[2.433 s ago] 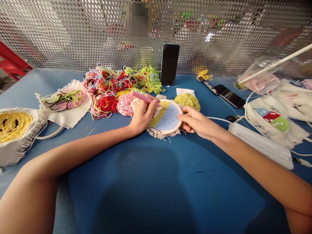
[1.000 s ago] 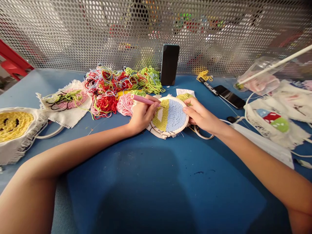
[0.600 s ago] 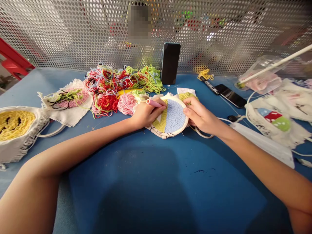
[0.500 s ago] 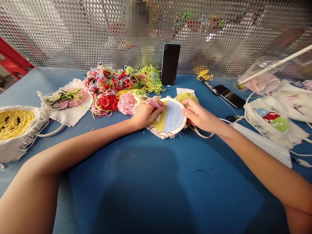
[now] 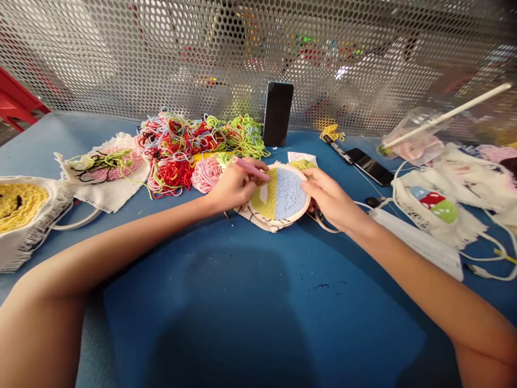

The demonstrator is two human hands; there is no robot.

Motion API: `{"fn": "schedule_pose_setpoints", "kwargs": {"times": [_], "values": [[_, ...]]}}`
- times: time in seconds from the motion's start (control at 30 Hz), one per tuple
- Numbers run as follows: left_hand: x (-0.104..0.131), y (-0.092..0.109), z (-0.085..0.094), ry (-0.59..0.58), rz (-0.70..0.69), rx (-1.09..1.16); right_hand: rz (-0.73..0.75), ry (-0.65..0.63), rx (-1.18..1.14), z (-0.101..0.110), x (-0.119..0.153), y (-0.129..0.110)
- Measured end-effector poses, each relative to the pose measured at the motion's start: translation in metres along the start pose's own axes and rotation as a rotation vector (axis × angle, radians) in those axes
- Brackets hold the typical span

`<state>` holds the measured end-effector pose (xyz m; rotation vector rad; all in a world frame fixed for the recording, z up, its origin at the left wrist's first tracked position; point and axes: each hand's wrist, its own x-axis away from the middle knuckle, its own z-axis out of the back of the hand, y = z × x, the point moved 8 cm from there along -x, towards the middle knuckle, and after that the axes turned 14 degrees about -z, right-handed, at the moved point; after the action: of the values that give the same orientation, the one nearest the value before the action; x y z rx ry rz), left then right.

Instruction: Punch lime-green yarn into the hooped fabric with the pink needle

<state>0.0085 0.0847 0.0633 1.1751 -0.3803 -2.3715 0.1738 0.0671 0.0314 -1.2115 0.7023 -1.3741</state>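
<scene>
My left hand point(image 5: 234, 186) is closed around the pink handle of a punch needle point(image 5: 251, 168), held at the left side of a round embroidery hoop point(image 5: 306, 207). The needle's tip is hidden. Looped yarn fills the cloth in the hoop, yellow-green on the left point(image 5: 266, 207) and light blue on the right point(image 5: 291, 191), with a small bare pale patch in the yellow-green part. On the hoop's right rim my right hand point(image 5: 329, 196) grips with the thumb on top and fingers beneath. A ball of yellow-green yarn point(image 5: 304, 164) lies behind the hoop.
Tangled yarn point(image 5: 194, 137) and a pink yarn ball point(image 5: 207, 175) lie to the left. A phone point(image 5: 278, 114) stands against the perforated metal panel point(image 5: 161, 59). Rightward are a marker point(image 5: 338, 149), another phone point(image 5: 370, 166) and a hooped cloth point(image 5: 434, 205). A smiley piece point(image 5: 24, 202) sits far left.
The pink handle has lifted and tilted, with my left hand shifted slightly left, uncovering the bare patch in the yellow-green. My right hand still grips the hoop. The whole view has shifted slightly.
</scene>
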Motion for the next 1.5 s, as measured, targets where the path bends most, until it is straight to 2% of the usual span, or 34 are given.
{"fn": "schedule_pose_setpoints", "kwargs": {"times": [0.1,0.17,0.27,0.37,0.47,0.53,0.7,0.83,0.93,1.0,1.07,1.17,1.27,1.33,1.4,1.5], "values": [[-0.007,-0.007,0.023,0.196,0.088,0.159,0.025,0.027,-0.126,0.007,0.002,-0.008],[-0.012,-0.008,0.033,0.245,0.115,0.178,0.030,0.044,-0.155,0.012,0.001,-0.010],[-0.020,-0.004,0.041,0.169,0.061,0.073,0.031,0.048,-0.185,0.017,-0.002,-0.010],[-0.027,0.000,0.040,-0.010,-0.016,-0.034,0.037,0.044,-0.237,0.024,-0.003,-0.011],[-0.029,-0.003,0.038,-0.163,-0.006,0.016,0.040,0.056,-0.266,0.035,-0.003,-0.014],[-0.030,-0.004,0.040,-0.203,0.011,0.061,0.056,0.076,-0.281,0.042,-0.003,-0.017],[-0.035,-0.010,0.060,-0.143,-0.043,-0.106,0.085,0.067,-0.415,0.054,-0.004,-0.021],[-0.035,-0.030,0.078,-0.081,-0.030,-0.180,0.021,0.057,-0.452,0.058,-0.010,-0.014],[-0.034,-0.043,0.093,-0.107,-0.014,-0.305,0.016,0.060,-0.428,0.062,-0.013,-0.012],[-0.033,-0.049,0.107,-0.096,0.014,-0.396,0.006,0.060,-0.410,0.063,-0.014,-0.012],[-0.032,-0.050,0.124,-0.032,0.036,-0.440,-0.019,0.062,-0.401,0.064,-0.014,-0.012],[-0.029,-0.049,0.144,0.061,0.055,-0.364,-0.074,0.068,-0.396,0.065,-0.012,-0.011],[-0.028,-0.051,0.158,0.161,0.059,-0.157,-0.143,0.112,-0.381,0.068,-0.011,-0.007],[-0.025,-0.058,0.168,0.246,0.116,-0.049,-0.182,0.158,-0.368,0.072,-0.009,-0.005],[-0.020,-0.070,0.170,0.228,0.235,0.036,-0.205,0.172,-0.348,0.073,-0.009,-0.004],[-0.010,-0.085,0.168,0.093,0.368,0.090,-0.211,0.120,-0.296,0.071,-0.008,-0.005]]}}
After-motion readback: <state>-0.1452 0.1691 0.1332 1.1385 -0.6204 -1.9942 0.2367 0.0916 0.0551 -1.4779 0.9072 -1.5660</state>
